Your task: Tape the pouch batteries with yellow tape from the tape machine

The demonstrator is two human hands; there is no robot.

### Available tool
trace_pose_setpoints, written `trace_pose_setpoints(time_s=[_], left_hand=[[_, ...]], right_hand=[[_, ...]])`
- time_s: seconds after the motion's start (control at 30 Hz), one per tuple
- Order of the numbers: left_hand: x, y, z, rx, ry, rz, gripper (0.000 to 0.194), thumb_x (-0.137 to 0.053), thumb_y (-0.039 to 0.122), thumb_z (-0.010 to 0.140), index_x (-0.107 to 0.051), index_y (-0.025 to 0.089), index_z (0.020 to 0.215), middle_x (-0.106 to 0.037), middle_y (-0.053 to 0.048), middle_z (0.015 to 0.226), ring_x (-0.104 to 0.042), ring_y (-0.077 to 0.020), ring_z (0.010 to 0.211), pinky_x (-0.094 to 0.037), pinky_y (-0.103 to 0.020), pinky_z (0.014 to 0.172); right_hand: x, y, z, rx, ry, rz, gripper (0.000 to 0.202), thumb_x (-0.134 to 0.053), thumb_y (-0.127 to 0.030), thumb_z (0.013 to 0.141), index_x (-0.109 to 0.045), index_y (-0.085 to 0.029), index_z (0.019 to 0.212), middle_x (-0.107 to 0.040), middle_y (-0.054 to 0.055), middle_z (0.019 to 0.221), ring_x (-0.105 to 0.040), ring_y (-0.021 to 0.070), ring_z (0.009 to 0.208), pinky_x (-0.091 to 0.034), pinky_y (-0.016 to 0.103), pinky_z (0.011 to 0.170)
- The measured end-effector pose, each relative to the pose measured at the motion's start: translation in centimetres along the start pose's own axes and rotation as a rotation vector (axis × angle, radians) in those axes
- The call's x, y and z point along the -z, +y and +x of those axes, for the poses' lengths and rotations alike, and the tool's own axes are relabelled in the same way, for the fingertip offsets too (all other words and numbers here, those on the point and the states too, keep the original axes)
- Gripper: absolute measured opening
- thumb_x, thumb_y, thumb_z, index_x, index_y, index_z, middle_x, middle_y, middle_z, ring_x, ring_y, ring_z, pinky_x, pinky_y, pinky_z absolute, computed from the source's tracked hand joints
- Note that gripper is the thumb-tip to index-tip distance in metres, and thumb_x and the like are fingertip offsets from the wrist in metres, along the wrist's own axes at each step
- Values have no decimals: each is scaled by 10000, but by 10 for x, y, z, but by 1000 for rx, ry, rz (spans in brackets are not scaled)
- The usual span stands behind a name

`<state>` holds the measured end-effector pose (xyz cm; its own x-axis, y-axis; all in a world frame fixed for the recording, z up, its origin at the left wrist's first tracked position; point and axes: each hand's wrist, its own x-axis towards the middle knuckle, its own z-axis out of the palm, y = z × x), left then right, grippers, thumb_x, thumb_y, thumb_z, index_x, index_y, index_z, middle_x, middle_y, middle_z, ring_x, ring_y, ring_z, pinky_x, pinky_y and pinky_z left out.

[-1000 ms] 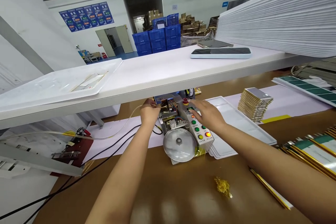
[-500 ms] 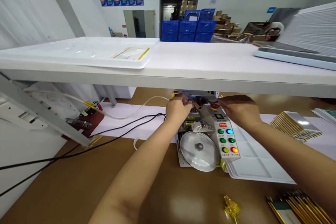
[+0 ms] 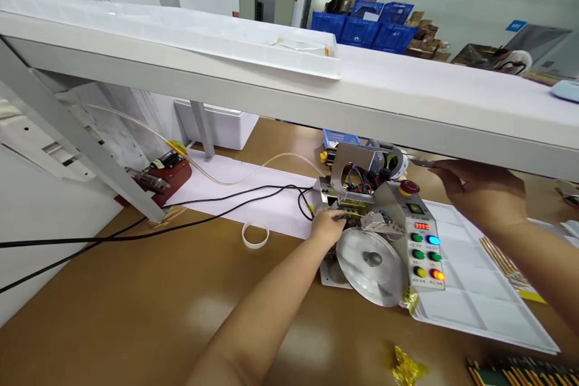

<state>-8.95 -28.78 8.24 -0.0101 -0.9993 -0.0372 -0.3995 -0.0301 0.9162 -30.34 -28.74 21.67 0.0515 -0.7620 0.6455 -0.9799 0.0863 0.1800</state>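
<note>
- Around the tape machine (image 3: pixel 380 224), which stands on the brown tabletop (image 3: pixel 181 313), both hands have moved since the earlier frame, so handling now appears centred on its inner mechanism.
- Right hand (image 3: pixel 486 190): withdrawn from beside the red knob (image 3: pixel 409 187) to a spot near the shelf's underside, its grip pinched.
- Left hand (image 3: pixel 326 230): lowered from the machine's rear to the mechanism behind the clear disc (image 3: pixel 371 262); whether its grip holds anything, I cannot tell.
- White ring (image 3: pixel 256 246): now fully uncovered.
- Thin metal piece (image 3: pixel 421 163): between the right fingertips.
</note>
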Motion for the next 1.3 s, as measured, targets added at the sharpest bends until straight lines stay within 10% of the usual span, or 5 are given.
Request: trace_pose_setpoints(time_s=[0.4,1.3], left_hand=[[-14,12,29,15,-91,120,155,-633,202,597,-689,212,742,-687,-41,862,-601,-182,805,-454,-273,740],[-6,48,12,158,-49,47,198,-621,66,511,-579,173,673,-648,-56,813,-592,-202,792,-446,-278,680]], right_hand=[[-2,0,-1,-5,40,14,303,-400,-403,799,-645,-283,931,-673,32,867,-579,223,732,-385,297,544],[5,2,-1,40,19,101,290,-407,-363,813,-643,-237,924,-669,40,856,-547,182,702,-287,256,532]])
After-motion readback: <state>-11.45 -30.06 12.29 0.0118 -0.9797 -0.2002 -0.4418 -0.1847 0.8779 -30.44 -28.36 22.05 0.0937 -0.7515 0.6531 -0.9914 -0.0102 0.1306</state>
